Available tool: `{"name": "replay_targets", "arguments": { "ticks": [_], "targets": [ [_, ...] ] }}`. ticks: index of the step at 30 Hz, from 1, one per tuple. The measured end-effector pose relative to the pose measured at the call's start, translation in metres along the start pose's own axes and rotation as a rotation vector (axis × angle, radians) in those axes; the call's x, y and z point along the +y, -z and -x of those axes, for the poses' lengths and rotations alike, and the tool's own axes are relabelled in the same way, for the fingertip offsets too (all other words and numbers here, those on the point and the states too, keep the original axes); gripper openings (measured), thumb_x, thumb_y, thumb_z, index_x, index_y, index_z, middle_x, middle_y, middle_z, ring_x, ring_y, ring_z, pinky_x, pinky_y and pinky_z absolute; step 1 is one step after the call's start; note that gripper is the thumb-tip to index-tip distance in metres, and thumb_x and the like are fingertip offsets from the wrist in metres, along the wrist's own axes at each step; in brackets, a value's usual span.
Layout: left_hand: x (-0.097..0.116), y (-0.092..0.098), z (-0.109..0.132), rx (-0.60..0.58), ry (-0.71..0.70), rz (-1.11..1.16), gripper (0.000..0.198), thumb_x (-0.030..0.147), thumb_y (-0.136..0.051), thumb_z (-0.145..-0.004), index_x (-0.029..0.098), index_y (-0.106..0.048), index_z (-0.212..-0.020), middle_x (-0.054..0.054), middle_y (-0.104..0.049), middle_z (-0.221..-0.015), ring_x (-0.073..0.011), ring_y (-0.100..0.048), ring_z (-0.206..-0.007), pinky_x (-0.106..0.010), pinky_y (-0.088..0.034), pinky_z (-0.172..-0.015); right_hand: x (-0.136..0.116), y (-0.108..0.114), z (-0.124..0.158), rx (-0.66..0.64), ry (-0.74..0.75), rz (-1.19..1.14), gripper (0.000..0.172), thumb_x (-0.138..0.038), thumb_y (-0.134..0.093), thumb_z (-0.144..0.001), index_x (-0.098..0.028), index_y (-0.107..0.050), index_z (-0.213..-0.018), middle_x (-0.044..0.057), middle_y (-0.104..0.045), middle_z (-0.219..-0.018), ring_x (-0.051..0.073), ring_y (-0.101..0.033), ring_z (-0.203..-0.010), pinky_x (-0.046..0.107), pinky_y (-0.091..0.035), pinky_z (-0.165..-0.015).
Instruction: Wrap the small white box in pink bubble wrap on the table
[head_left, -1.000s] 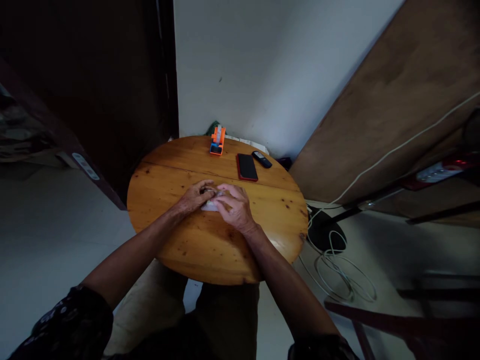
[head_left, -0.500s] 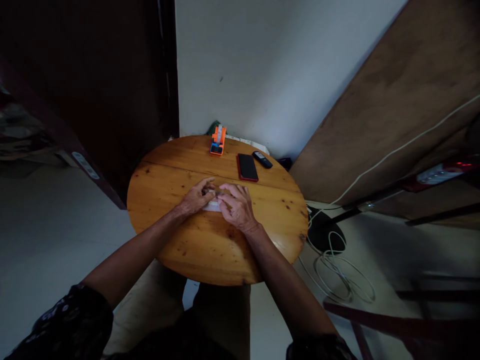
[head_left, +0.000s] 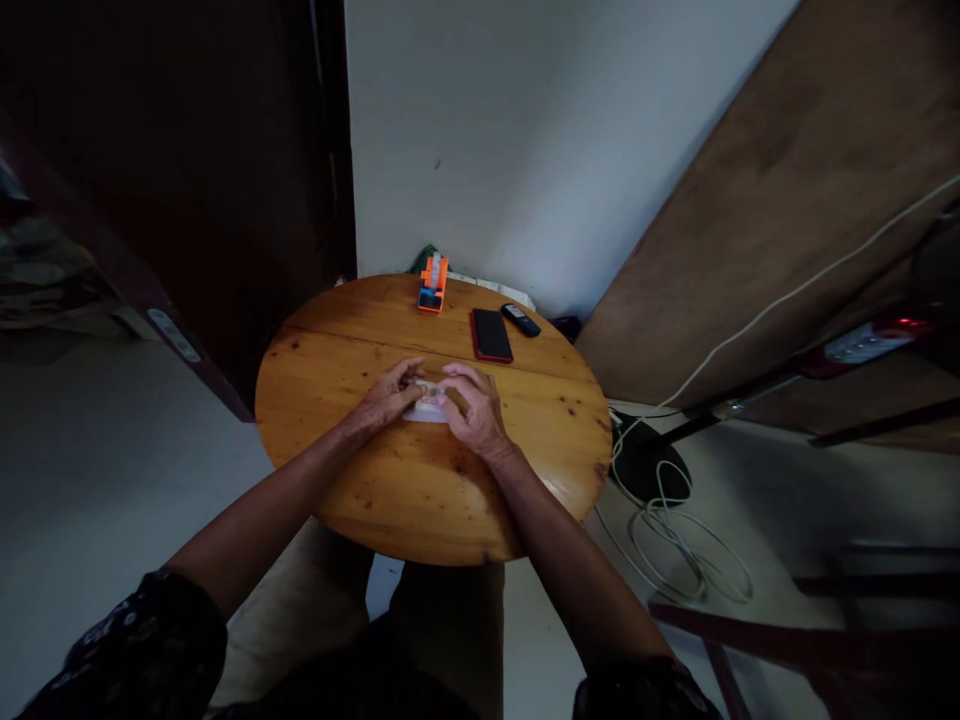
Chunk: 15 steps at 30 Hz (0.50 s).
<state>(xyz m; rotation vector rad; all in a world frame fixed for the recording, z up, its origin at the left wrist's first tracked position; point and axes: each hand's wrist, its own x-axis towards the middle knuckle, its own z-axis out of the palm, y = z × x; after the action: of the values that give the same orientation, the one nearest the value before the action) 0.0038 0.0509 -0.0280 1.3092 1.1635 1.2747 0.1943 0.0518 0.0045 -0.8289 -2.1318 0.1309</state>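
A small white slip with faint reddish print (head_left: pixel 427 405) lies low over the wooden table, framed by both of my hands. It looks like paper; its exact kind is too small to tell. My left hand (head_left: pixel 391 392) has its thumb on the slip's left end, with curled fingers behind. At the opposite end, my right hand (head_left: pixel 474 408) grips with thumb and bent fingers, which cover that edge. Both wrists angle inward from the near side.
Beyond my hands on the round wooden table (head_left: pixel 360 500) stand an orange tape dispenser (head_left: pixel 433 284), a red-edged dark phone (head_left: pixel 491 335) and a small black handset (head_left: pixel 520 320). A wall rises behind. Coiled cable (head_left: pixel 675 540) lies on the floor at right.
My fingers have drawn slightly apart, and more of the white slip's printed face shows between them. The view has shifted a little; the other table items stay put.
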Motion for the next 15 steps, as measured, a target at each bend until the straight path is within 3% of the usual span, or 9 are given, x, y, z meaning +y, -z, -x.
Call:
{"name": "replay_targets", "arguments": {
  "ticks": [5,15],
  "targets": [
    [0.0035,0.0051,-0.0006,0.099,0.045,0.09,0.05,0.029,-0.061,-0.069,0.018,-0.063,-0.118,-0.008,-0.067,-0.113,-0.0193,-0.063,-0.097,-0.031,-0.049,-0.084,0.0037,0.0037,-0.0001,0.113,-0.081,-0.089,0.02,-0.026,-0.052,-0.091,-0.021,-0.069,-0.099,0.01,-0.066,-0.117,0.026,-0.061,-0.113,0.042,-0.046,-0.099],
    [-0.001,0.0066,-0.0006,0.07,0.031,0.122,0.05,0.031,-0.068,-0.069,0.018,-0.061,-0.117,-0.007,-0.068,-0.107,-0.0181,-0.062,-0.093,-0.033,-0.048,-0.088,0.0017,-0.0019,0.0025,0.018,0.002,0.005,0.029,-0.025,-0.052,-0.091,-0.023,-0.074,-0.11,0.01,-0.065,-0.125,0.025,-0.061,-0.111,0.044,-0.046,-0.097]
  ]
}}
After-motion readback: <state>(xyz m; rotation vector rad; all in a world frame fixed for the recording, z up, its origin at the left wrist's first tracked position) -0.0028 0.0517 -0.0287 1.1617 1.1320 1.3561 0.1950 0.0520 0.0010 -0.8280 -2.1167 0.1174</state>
